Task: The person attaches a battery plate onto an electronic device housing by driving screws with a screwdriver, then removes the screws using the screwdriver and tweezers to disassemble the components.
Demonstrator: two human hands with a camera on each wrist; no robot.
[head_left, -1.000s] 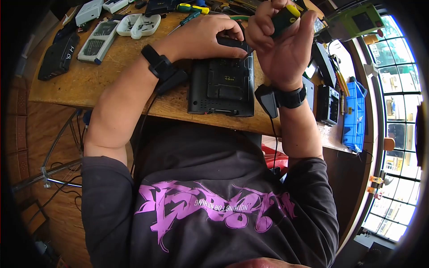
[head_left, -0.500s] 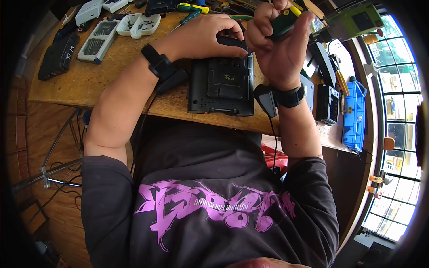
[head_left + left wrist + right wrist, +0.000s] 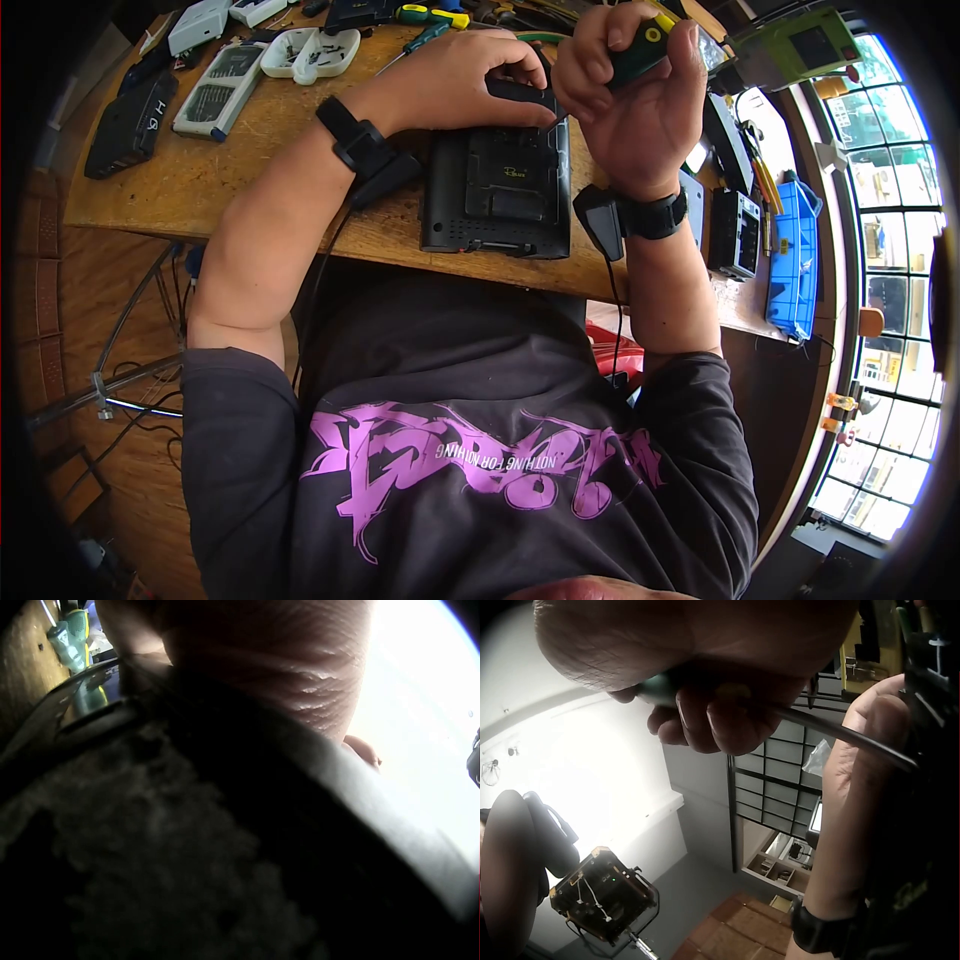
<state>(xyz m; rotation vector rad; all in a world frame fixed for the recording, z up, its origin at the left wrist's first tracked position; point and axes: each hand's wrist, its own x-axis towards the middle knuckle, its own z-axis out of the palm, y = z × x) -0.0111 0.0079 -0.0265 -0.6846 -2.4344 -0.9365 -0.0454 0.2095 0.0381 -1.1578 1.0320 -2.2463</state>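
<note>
A black flat device [image 3: 510,190] with vent holes and small yellow lettering lies on the wooden bench in front of the person. The left hand [image 3: 455,85] grips its far part, thumb on the upper face and fingers curled over the other side. Above the device's right corner, the right hand [image 3: 640,130] holds a screwdriver [image 3: 640,58] by its green and yellow handle, palm turned up. In the right wrist view the screwdriver's metal shaft [image 3: 840,735] runs to the device's dark face beside the left thumb. Shadow hides the tip's contact point.
On the left of the bench [image 3: 150,205] lie a bit set in a case [image 3: 220,92], a white box of screws [image 3: 310,57] and a black case [image 3: 133,125]. A blue crate [image 3: 793,260] stands at the right. Tools clutter the back.
The right hand's fingers and the screwdriver handle have shifted and turned a little, with the hand moving slightly up and back. The left hand and the device stay almost where they were.
</note>
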